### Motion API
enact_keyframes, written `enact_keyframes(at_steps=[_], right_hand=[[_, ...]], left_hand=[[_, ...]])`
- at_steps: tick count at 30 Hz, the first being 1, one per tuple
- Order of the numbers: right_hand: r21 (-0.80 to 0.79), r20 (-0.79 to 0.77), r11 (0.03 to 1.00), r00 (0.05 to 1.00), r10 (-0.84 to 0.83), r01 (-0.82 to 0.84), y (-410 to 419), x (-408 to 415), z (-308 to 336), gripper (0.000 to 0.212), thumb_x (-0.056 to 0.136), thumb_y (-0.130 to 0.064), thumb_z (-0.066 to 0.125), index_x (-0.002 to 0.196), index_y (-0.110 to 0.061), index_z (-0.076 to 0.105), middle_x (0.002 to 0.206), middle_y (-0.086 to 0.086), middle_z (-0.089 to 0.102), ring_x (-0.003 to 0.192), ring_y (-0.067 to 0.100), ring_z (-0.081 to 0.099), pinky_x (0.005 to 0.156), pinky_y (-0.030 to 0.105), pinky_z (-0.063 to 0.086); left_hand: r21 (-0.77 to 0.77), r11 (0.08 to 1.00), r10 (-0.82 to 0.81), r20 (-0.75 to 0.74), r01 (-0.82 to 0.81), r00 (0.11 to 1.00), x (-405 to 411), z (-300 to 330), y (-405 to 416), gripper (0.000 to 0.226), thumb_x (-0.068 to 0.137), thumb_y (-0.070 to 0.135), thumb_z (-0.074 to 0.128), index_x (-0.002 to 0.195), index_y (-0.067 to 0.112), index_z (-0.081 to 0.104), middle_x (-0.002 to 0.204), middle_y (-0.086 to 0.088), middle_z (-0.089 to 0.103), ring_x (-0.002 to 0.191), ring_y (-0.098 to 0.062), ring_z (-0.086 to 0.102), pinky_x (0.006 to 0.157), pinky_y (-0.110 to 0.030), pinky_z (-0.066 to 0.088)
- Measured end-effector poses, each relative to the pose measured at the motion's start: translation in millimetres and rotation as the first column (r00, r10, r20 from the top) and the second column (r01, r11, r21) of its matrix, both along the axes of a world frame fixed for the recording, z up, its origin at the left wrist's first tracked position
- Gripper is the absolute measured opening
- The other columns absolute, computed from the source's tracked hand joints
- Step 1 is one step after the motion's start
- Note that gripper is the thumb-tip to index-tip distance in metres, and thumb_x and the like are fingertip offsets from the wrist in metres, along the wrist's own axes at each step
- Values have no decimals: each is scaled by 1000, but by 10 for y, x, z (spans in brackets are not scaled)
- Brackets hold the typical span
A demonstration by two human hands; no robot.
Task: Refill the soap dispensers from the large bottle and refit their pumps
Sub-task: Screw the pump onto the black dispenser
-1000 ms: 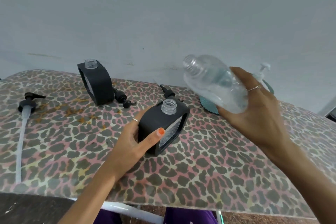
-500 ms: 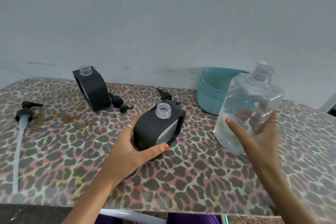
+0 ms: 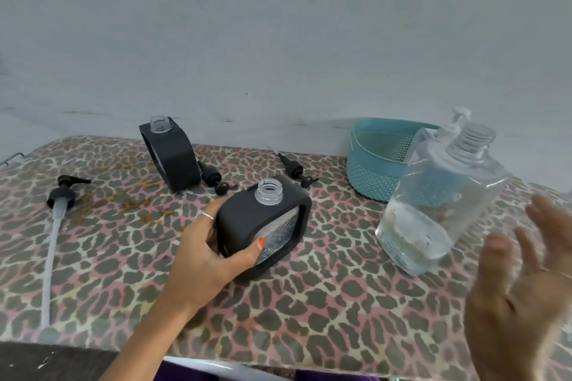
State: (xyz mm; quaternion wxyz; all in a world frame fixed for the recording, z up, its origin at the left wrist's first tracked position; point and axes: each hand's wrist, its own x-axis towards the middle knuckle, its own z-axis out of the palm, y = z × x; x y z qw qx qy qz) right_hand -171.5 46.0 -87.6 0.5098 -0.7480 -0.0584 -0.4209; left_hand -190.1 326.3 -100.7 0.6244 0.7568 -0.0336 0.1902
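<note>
My left hand (image 3: 205, 252) grips a black soap dispenser (image 3: 263, 223) with an open clear neck, resting on the leopard-print table (image 3: 309, 312). The large clear bottle (image 3: 439, 204), uncapped and with a little liquid at its bottom, stands on the table to the right. My right hand (image 3: 523, 288) hovers blurred just right of the bottle, fingers spread, not touching it. A second black dispenser (image 3: 171, 155) with an open neck stands at the back left. Two small black pumps (image 3: 213, 179) (image 3: 295, 172) lie behind the dispensers.
A long pump with a white tube (image 3: 57, 216) lies at the left of the table. A teal basket (image 3: 380, 161) stands at the back right, with a clear pump bottle (image 3: 455, 124) in it. A pale wall runs behind the table.
The right hand tipped the large bottle back upright, set it down on the table and let go. The left hand stayed on the near dispenser.
</note>
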Motion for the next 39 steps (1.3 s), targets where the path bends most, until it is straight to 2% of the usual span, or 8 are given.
enact_keyframes(at_steps=[3,7,9,14,20,27,31,39], right_hand=[[-87,75,979,979,188,-182,142,-120,170,45,93,-31,49,128,-3,43,136,13,45,129,27,46,101,40,45],[-368,-188,858,932,309,-358,534,76,351,27,94,-27,53,122,-27,49,120,-18,47,107,1,53,90,9,42],[-519,-258,770,927,272,-371,737,386,365,24,97,-18,50,121,-19,55,116,-11,50,98,-1,49,85,0,35],[-653,-504,588,853,133,-477,1229,1327,263,33,97,-20,46,129,-14,53,122,12,56,110,27,55,94,35,43],[-674,-611,481,789,65,-561,1546,1773,-112,29,91,-14,50,117,-15,62,113,11,65,95,27,61,81,36,52],[-560,-439,680,866,241,-473,1427,1554,120,38,86,-4,57,121,-16,48,91,9,63,65,21,59,56,32,53],[-319,-345,814,859,377,-485,1161,1212,545,37,79,-16,72,106,-20,48,89,-7,65,82,10,65,74,24,52],[-302,-239,661,726,645,-687,690,604,1066,23,74,-26,72,96,-29,67,88,-14,69,93,5,63,86,17,42]], left_hand=[[-4,999,32,7,-32,999,-44,18,120,57,57,39,75,112,32,58,106,21,70,99,-2,67,77,-12,53],[-53,997,51,4,-50,999,-46,4,196,54,64,27,85,110,31,58,105,19,71,100,-5,68,76,-12,53],[-59,997,46,-2,-46,999,-42,-13,204,54,65,17,85,110,30,58,105,19,71,100,-5,67,76,-11,52],[-62,997,39,-6,-39,999,-58,-51,217,57,59,27,79,112,31,57,109,20,69,102,-2,66,79,-11,51],[-95,995,12,-20,-14,1000,-56,-47,198,55,63,17,80,111,30,58,108,22,70,102,-1,66,78,-12,52],[-93,995,15,-36,-18,999,-74,-41,200,52,69,8,79,111,29,57,106,25,70,101,1,66,79,-11,51],[-98,995,10,-47,-14,999,-72,-47,211,54,69,12,82,113,29,56,110,23,69,104,0,65,82,-13,51],[-114,993,-2,-58,-4,998,-68,-58,219,56,65,21,81,116,28,57,115,16,68,108,-6,65,85,-18,53]])
